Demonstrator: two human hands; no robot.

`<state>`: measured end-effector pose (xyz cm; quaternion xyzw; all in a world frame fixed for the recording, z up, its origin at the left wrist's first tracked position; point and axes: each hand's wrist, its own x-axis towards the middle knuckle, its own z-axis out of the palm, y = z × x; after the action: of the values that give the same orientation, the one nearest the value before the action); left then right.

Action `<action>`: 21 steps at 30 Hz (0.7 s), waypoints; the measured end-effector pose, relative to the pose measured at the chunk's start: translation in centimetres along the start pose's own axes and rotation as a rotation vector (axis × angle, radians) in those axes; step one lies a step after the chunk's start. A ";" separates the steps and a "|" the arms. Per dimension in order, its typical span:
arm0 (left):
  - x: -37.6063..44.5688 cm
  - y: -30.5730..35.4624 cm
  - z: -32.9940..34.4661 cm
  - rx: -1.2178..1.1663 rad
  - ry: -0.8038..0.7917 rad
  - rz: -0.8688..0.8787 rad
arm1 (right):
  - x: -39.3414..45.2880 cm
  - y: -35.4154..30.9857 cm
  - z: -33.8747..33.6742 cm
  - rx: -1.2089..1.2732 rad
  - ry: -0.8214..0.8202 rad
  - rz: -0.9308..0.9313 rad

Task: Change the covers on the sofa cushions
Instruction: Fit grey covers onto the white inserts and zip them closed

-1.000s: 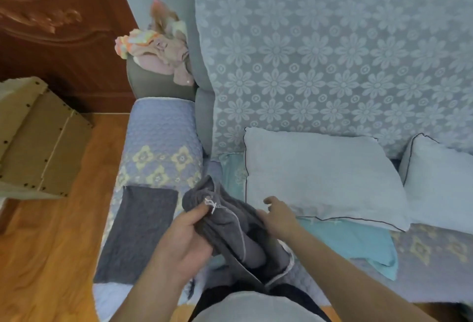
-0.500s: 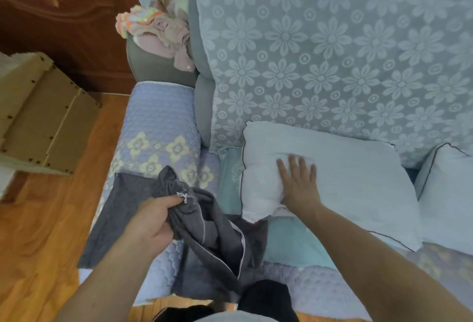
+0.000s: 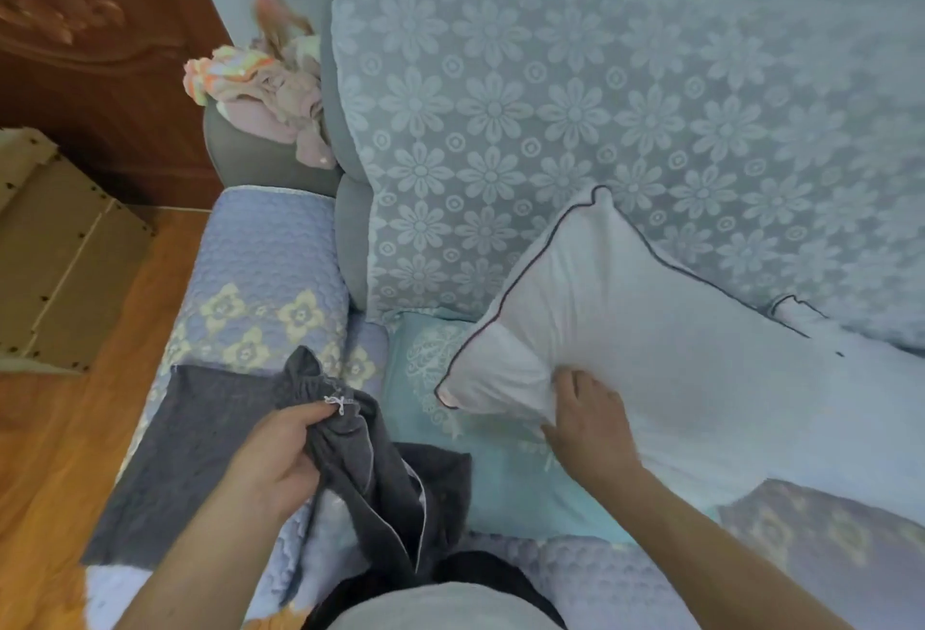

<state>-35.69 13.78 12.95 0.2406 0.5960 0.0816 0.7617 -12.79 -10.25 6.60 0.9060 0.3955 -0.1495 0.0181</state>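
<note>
My left hand (image 3: 273, 461) grips a bunched dark grey cushion cover (image 3: 370, 474) with a pale zip edge, held low over the sofa's front. A white cushion (image 3: 650, 344) with dark piping is tilted up off the seat, its left corner raised. My right hand (image 3: 590, 421) grips that cushion at its lower edge, fingers pressed into the fabric. A teal cover (image 3: 500, 469) lies flat on the seat under the cushion. A second white cushion (image 3: 861, 369) lies at the right, partly hidden behind the first.
A flat dark grey cloth (image 3: 195, 454) drapes over the quilted lilac armrest (image 3: 270, 269). The sofa back wears a white floral lace throw (image 3: 600, 128). Pink clothes (image 3: 260, 98) are heaped on the arm's far end. A cardboard box (image 3: 55, 249) stands on the wooden floor at left.
My right hand went from lying flat on the white cushion to gripping its lower edge, and the cushion's left corner lifted off the seat. My left hand keeps the grey cover.
</note>
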 end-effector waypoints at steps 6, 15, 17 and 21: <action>0.4 -0.6 -0.3 0.004 0.069 0.021 | 1.9 0.2 -1.1 0.267 -0.250 -0.293; 1.6 -2.3 -0.8 0.100 0.144 0.096 | 20.9 15.7 -3.8 0.231 -0.127 0.382; 2.6 -3.1 -0.7 0.116 0.159 0.119 | 22.5 15.5 -2.1 0.341 -0.133 0.380; 4.2 -4.8 -0.1 0.109 0.192 0.124 | 21.9 11.1 0.7 0.472 -0.202 0.347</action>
<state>-35.42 11.35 7.02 0.3090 0.6538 0.1186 0.6804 9.13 -2.41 -1.29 0.9197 0.1854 -0.3214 -0.1282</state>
